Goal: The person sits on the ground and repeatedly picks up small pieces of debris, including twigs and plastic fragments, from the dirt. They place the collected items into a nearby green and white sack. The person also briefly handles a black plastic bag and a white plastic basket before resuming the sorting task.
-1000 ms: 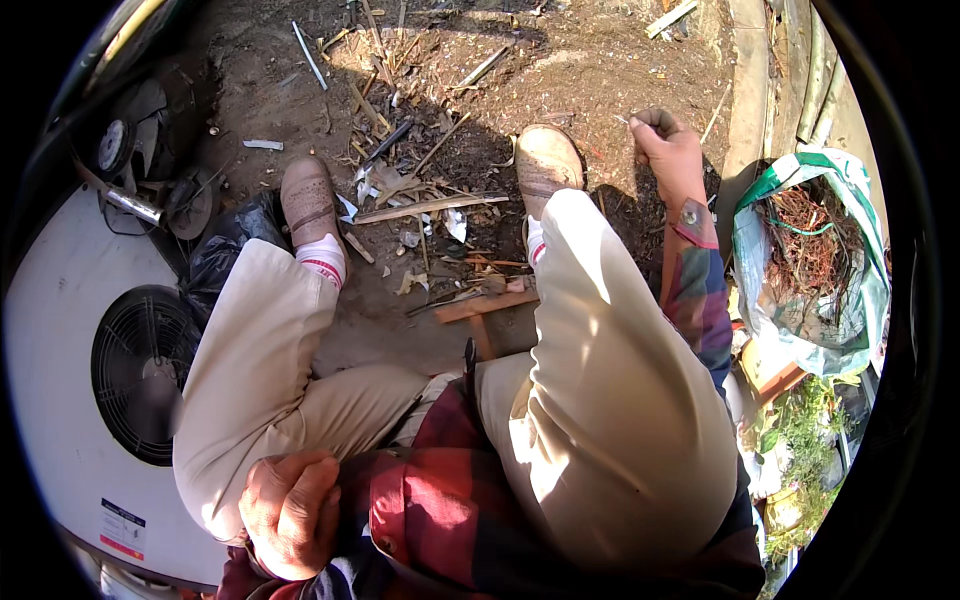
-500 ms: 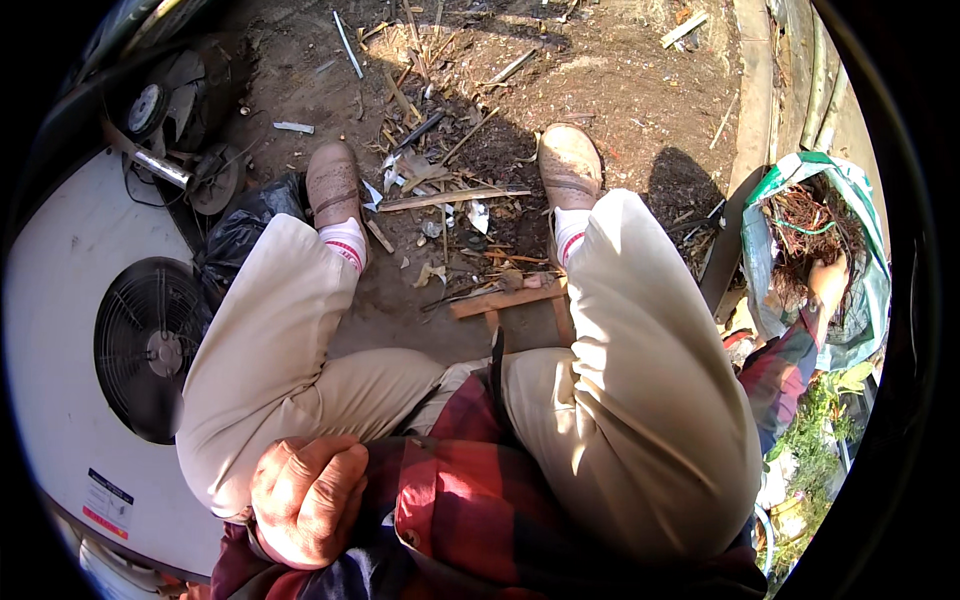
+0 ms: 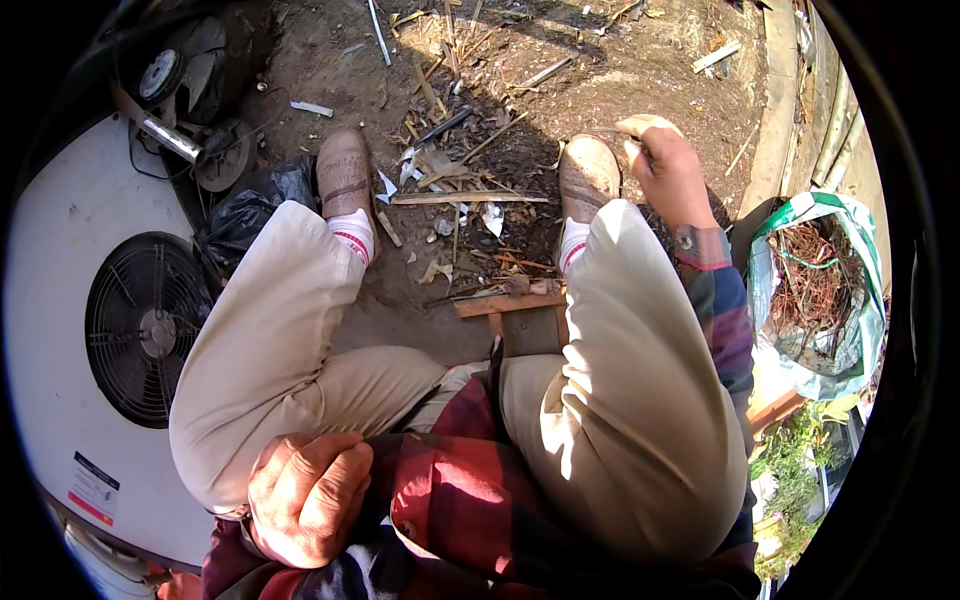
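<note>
My left hand (image 3: pixel 310 495) rests on my lap by the left thigh, its fingers curled closed; whatever lies inside is hidden. My right hand (image 3: pixel 668 170) is raised over the ground just right of my right shoe (image 3: pixel 588 172). Its thumb and fingers are bent together in a pinch, and anything between the tips is too thin to make out. Right of that forearm stands an open green-and-white sack (image 3: pixel 858 335). A tangle of reddish-brown, wire-like strands (image 3: pixel 812 280) fills it, with a green strand across the top.
At the left is a white panel (image 3: pixel 50 300) with a round black fan grille (image 3: pixel 150 330). A black plastic bag (image 3: pixel 262 205) and dark round machine parts (image 3: pixel 200 70) lie beyond it. Wood scraps (image 3: pixel 470 197) litter the dirt around my feet, near a small wooden frame (image 3: pixel 505 303).
My right hand has come out of the sack and moved left and away from me, to beside my right shoe. My left hand stays closed on my lap.
</note>
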